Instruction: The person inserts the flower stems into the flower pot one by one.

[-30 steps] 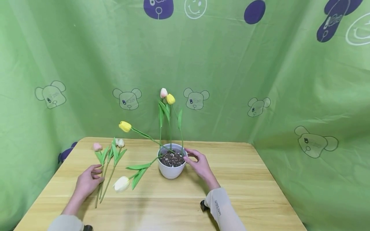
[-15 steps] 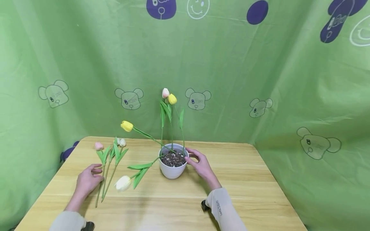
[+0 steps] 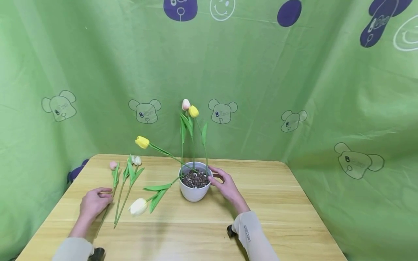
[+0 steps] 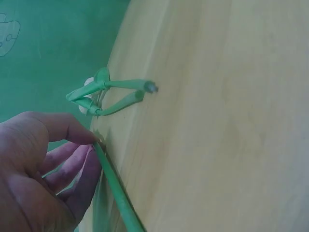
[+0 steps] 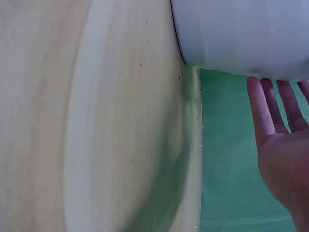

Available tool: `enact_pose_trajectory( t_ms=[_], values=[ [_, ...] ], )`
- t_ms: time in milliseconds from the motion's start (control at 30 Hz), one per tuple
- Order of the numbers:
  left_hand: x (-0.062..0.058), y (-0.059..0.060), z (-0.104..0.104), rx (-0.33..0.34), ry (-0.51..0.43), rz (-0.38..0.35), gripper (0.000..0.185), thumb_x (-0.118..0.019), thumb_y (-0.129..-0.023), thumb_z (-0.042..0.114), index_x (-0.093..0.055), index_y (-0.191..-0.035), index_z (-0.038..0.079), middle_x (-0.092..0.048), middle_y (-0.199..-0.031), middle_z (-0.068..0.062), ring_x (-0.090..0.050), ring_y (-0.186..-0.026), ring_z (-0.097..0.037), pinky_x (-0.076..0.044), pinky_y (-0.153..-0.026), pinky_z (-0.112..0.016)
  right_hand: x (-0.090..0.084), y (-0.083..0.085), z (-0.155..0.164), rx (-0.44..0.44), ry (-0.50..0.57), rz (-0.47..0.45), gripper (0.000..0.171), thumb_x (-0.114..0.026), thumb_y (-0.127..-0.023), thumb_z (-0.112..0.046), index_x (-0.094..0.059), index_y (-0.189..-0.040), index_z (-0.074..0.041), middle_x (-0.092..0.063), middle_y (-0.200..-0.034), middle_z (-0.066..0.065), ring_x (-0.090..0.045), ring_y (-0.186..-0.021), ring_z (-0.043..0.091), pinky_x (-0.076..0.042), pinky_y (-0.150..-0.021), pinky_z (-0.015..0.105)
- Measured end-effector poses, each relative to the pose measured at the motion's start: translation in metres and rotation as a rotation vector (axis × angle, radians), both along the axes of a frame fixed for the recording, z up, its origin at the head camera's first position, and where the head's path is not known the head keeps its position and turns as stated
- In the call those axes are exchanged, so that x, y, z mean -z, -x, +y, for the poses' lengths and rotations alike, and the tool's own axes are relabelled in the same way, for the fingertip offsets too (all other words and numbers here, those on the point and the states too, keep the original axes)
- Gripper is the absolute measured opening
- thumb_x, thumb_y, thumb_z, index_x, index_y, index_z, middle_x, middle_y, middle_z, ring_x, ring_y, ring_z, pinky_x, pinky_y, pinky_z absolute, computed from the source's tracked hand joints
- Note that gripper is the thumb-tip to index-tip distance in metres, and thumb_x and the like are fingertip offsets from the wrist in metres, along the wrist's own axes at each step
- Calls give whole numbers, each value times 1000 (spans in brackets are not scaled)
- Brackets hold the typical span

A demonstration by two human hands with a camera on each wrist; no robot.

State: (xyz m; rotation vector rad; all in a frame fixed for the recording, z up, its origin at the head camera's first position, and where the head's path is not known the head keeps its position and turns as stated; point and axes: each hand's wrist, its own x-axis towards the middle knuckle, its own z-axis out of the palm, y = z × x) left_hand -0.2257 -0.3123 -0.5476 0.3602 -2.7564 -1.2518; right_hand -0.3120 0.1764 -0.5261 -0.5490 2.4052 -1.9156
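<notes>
My left hand (image 3: 93, 203) pinches the stem of a pink tulip (image 3: 113, 165) between thumb and fingertips at the table's left. In the left wrist view, the green stem (image 4: 116, 186) runs down from the fingertips. Two white tulips (image 3: 137, 161) lie just right of it. My right hand (image 3: 226, 186) touches the right side of a white flowerpot (image 3: 193, 195); its straight fingers (image 5: 263, 108) rest against the pot wall in the right wrist view. The soil-filled pot holds an upright pink tulip (image 3: 186, 104) and yellow tulip (image 3: 194, 111), plus a leaning yellow one (image 3: 142, 142) and a drooping white one (image 3: 138, 206).
The wooden table (image 3: 281, 203) extends to both sides of the pot. A green curtain (image 3: 254, 72) with printed bear heads surrounds its back and sides. The drooping white tulip lies between the pot and the loose stems.
My left hand has pinched the pink tulip's stem and shifted it slightly left, its lower end swinging away from the white tulips. My right hand stays at the pot.
</notes>
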Motion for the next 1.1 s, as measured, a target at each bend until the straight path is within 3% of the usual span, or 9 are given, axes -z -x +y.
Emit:
enact_pose_trajectory(
  t_ms=[200,300,500,633,733,867,967,1100],
  values=[
    [2,-3,-3,8,-45,-13,45,-74,-86,12,-68,-128,-4,-78,-104,-15,-69,-84,-13,-52,-75,-27,0,0,0,-13,-8,-16,52,-67,-101,-14,-52,-150,-4,-49,-155,20,-55,-132,43,-60,-96,29],
    [1,-4,-3,15,-135,-31,47,-73,-87,7,-65,-131,-7,-75,-108,-17,-66,-83,-8,-56,-71,-22,0,0,1,-15,-2,-19,52,-67,-101,-14,-51,-150,-4,-49,-155,20,-55,-132,43,-60,-95,29],
    [-6,-6,-3,44,-351,-75,48,-64,-97,3,-52,-142,-12,-68,-118,-19,-67,-86,-10,-62,-74,-25,1,1,1,-18,14,-28,53,-67,-101,-13,-51,-150,-2,-48,-155,21,-54,-132,44,-60,-95,29],
    [-13,-11,-3,69,-372,-47,50,-63,-99,1,-47,-145,-12,-63,-125,-25,-68,-88,-11,-63,-77,-27,2,2,3,-27,-21,-24,55,-66,-101,-16,-49,-153,-7,-48,-157,18,-51,-137,43,-56,-105,43],
    [-18,-16,-2,83,-359,-5,51,-62,-99,1,-46,-146,-12,-59,-130,-28,-69,-90,-11,-64,-79,-29,3,1,4,-47,-59,-10,60,-68,-100,-16,-46,-155,-12,-46,-160,15,-46,-143,42,-43,-117,57],
    [-27,-22,0,65,-360,50,50,-62,-99,1,-48,-146,-10,-64,-123,-18,-69,-89,-6,-64,-80,-28,5,1,7,-110,-53,-4,72,-72,-95,-9,-40,-159,-14,-39,-164,15,-40,-148,42,-36,-121,58],
    [-35,-26,2,47,-371,96,50,-64,-99,2,-49,-146,-8,-67,-114,-1,-70,-89,-3,-63,-80,-26,7,2,8,-140,-24,-9,77,-75,-92,-6,-39,-159,-12,-38,-164,17,-40,-148,43,-44,-116,50],
    [-54,-34,7,42,-415,182,50,-67,-99,4,-51,-144,-9,-67,-103,17,-70,-87,-1,-63,-78,-24,8,3,6,-115,4,-7,74,-78,-90,-5,-44,-156,-9,-42,-160,18,-46,-143,43,-51,-111,41]
  ],
)
